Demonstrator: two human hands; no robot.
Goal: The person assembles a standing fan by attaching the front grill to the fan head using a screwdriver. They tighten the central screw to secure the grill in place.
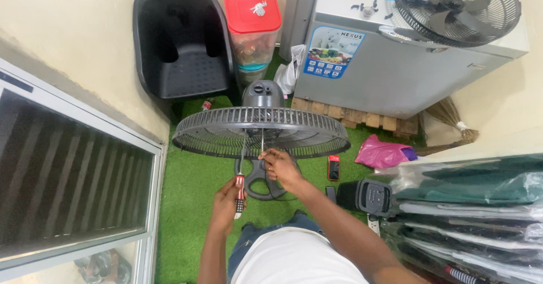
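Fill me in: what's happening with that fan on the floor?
A person is working on a grey fan standing on green turf. The left hand holds a red-handled screwdriver with its shaft up through the rear grille. The right hand grips near the centre shaft behind the grille. The front guard with blades lies on a chest freezer beyond.

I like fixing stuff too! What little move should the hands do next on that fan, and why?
Probably guide the screwdriver tip into the middle of the fan guard. The left hand holds its red handle with the shaft already poking up through the grille, and the right hand pinches something thin right beside it, likely steadying it.
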